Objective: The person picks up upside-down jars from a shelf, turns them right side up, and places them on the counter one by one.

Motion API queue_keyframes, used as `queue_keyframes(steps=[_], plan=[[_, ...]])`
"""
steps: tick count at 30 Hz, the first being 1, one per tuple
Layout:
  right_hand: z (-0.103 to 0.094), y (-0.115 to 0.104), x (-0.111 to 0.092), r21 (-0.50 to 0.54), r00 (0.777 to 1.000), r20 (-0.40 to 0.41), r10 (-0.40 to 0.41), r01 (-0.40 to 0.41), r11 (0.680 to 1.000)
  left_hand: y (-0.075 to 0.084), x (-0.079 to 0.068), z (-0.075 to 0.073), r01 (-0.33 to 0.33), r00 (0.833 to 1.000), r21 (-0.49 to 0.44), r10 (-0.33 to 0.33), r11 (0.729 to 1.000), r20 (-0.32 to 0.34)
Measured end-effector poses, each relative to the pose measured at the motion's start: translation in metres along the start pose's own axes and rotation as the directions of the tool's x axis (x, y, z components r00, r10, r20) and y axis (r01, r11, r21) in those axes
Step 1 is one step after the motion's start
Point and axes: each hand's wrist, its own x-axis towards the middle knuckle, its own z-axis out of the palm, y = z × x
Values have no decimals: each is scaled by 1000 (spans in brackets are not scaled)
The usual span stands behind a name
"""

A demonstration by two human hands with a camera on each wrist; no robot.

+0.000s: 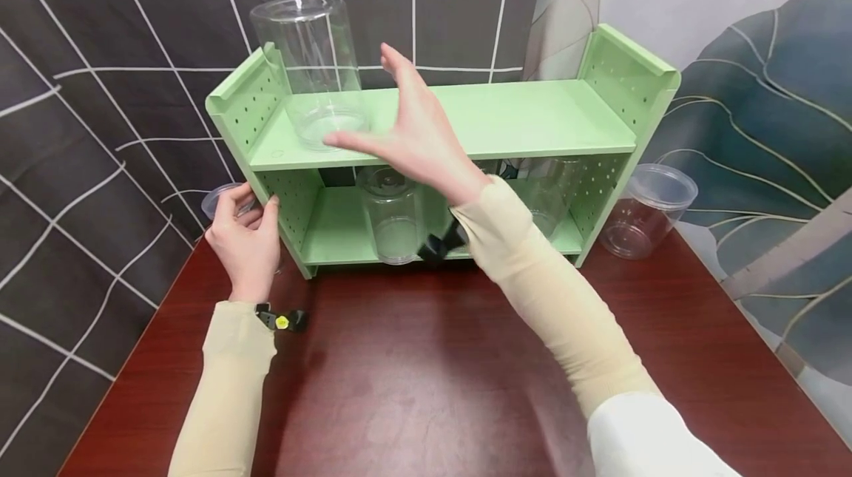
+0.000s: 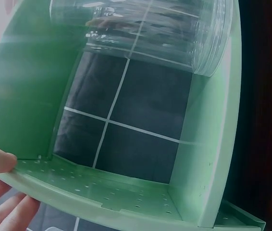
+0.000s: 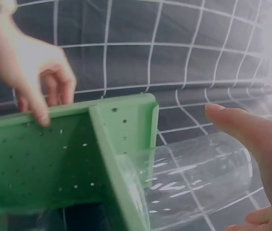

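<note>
A light green two-tier shelf [image 1: 526, 118] stands on the table. My left hand [image 1: 246, 248] holds the front edge of its left side panel, thumb on the inner face and fingers outside, as the left wrist view shows. On the left of the upper tier stands a tall clear plastic jar [image 1: 309, 63]. Raised in front of that tier, my right hand [image 1: 419, 129] spreads thumb and fingers wide beside the jar and holds nothing. In the right wrist view a gap shows between the right thumb [image 3: 232, 118] and the jar [image 3: 198, 178].
Clear jars stand on the lower tier, one at the left [image 1: 396, 229] and another at the right [image 1: 549, 200], partly behind my right arm. A lidded jar [image 1: 642, 218] stands right of the shelf. Another clear container [image 1: 211, 202] shows behind my left hand. Dark gridded cloth [image 1: 459, 15] hangs behind.
</note>
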Motion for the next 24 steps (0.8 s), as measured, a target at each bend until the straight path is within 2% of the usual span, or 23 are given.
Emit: queue_keyframes(steps=[4, 8, 13, 20, 24], plan=[[10, -11, 26, 37, 987, 86, 134, -137, 990, -2, 0, 0, -3, 1000, 6, 3, 1000, 1], [26, -7, 41, 13, 965, 155, 210, -215, 977, -1, 0, 0, 0, 1000, 1, 0, 1000, 2], [35, 2, 46, -9, 968, 128, 218, -218, 976, 1, -1, 0, 0, 1000, -11, 1, 1000, 12], [23, 6, 42, 61, 984, 25, 176, -177, 982, 0, 0, 0, -14, 1000, -17, 14, 1000, 7], [17, 9, 36, 30, 988, -3, 155, -155, 988, -1, 0, -1, -8, 1000, -14, 8, 1000, 10]])
